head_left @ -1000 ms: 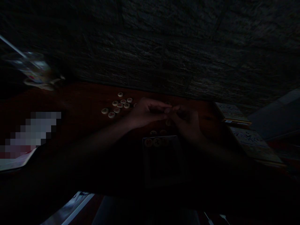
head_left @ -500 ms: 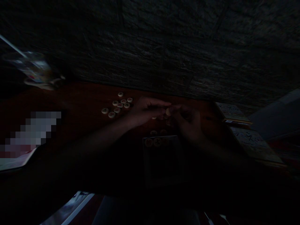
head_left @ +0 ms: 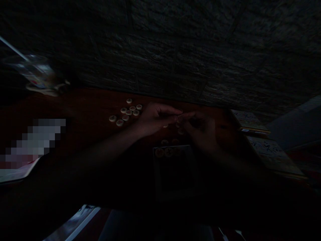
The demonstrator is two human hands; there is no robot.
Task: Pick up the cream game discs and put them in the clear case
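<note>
It is very dark. My left hand (head_left: 156,117) reaches in from the left, its thumb and fingertips pinched at a small round Chinese chess piece (head_left: 179,115). My right hand (head_left: 200,129) meets it from the right, fingers bent and closed on the same spot; the fingertips partly hide the piece. Beneath the hands, another piece (head_left: 180,131) shows on the table. Nearer me lies a shallow rectangular box (head_left: 154,174) with a row of three pieces (head_left: 169,152) at its far edge. Two more pieces (head_left: 165,142) sit just beyond that edge.
Several loose chess pieces (head_left: 128,112) are scattered on the wooden table (head_left: 95,110) left of my hands. A plastic cup with a straw (head_left: 41,72) stands at the far left. Two patterned boxes or books (head_left: 273,154) lie right. A stone wall (head_left: 155,57) rises behind the table.
My fingertips have shifted slightly around the piece, which shows less plainly between them now. A piece under the right hand is more visible. The other things have stayed put.
</note>
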